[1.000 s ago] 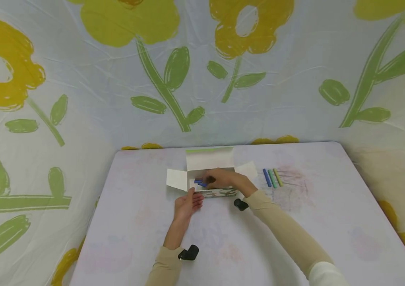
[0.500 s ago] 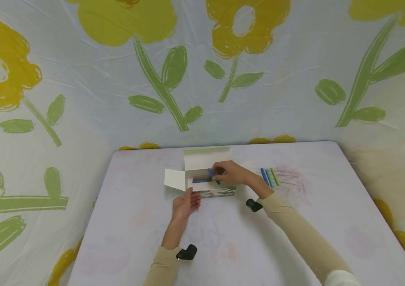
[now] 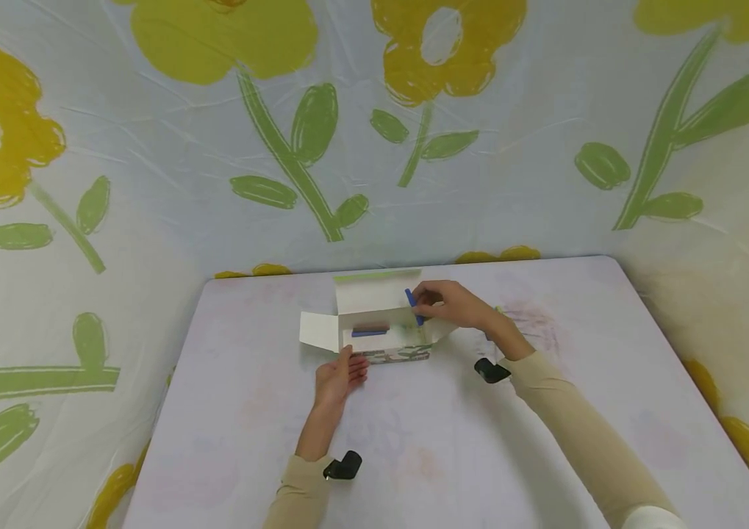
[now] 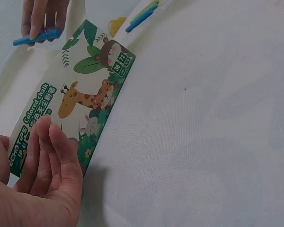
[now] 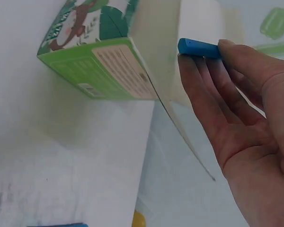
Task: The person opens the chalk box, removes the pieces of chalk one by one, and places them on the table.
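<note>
A white cardboard chalk box (image 3: 397, 355) printed with jungle animals and the words "Colored Chalk" (image 4: 35, 106) stands with its lid and side flaps open. Thumb over its front rim and fingers along the printed front, my left hand (image 3: 334, 382) holds the box near its left end. My right hand (image 3: 453, 303) is raised over the box's right end, pinching a blue chalk stick (image 5: 199, 48) between thumb and fingertips. Inside the box lies another blue chalk (image 3: 369, 333).
Several chalk sticks lie on the table right of the box, a blue stick (image 4: 142, 20) among them; my right forearm mostly covers them in the head view. The right side flap (image 3: 441, 330) juts out beneath my right hand. A flower-printed cloth (image 3: 195, 169) hangs behind the table.
My right hand has come up out of the box with a blue chalk and moved right, toward the box's right end. The left hand has kept its place on the box front.
</note>
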`<state>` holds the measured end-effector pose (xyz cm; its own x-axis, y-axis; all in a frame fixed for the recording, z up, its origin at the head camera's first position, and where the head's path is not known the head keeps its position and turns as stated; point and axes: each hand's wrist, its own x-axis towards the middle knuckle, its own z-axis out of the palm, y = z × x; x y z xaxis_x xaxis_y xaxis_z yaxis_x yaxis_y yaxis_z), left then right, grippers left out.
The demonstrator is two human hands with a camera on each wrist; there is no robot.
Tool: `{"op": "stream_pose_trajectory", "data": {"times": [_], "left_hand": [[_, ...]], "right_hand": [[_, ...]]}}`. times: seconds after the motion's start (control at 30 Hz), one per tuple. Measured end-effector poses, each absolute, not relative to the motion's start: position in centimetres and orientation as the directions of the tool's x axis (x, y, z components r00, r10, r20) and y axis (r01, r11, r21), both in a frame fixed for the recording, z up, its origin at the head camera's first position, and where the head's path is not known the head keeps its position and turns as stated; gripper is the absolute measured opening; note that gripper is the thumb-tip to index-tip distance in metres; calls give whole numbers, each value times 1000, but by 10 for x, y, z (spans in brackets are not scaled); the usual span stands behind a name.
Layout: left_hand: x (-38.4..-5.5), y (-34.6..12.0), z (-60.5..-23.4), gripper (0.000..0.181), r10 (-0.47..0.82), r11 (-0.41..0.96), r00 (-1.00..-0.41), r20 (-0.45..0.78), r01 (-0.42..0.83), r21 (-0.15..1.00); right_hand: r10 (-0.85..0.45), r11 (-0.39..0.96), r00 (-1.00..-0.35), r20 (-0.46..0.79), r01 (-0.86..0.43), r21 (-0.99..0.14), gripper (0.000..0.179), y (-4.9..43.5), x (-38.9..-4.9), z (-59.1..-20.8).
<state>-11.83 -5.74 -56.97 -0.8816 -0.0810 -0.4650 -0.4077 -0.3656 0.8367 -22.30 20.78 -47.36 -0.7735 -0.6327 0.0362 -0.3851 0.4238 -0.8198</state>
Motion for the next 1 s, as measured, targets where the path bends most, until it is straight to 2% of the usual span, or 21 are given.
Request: {"op": "stream_pose_trajectory", "data": {"times": [0.33, 0.57, 0.83, 1.0], "left_hand": [[-117, -57, -567, 50, -99, -346, -878, -469, -411, 843], [-117, -57, -567, 49, -113, -330, -879, -464, -407, 852], [-120, -58, -571, 47, -110, -316, -882, -458, -406, 858], [-121, -59, -571, 48, -98, -317, -882, -460, -411, 855]], "right_hand": [[-524, 410, -850, -60, -189, -892, 28, 240, -224, -466], [-446, 368, -887, -117, -62, -928, 38, 270, -221, -461], [-370, 336, -918, -141, 9, -942, 48, 307, -217, -469], [-323, 374, -932, -163, 32, -927, 50, 325, -214, -476]]}}
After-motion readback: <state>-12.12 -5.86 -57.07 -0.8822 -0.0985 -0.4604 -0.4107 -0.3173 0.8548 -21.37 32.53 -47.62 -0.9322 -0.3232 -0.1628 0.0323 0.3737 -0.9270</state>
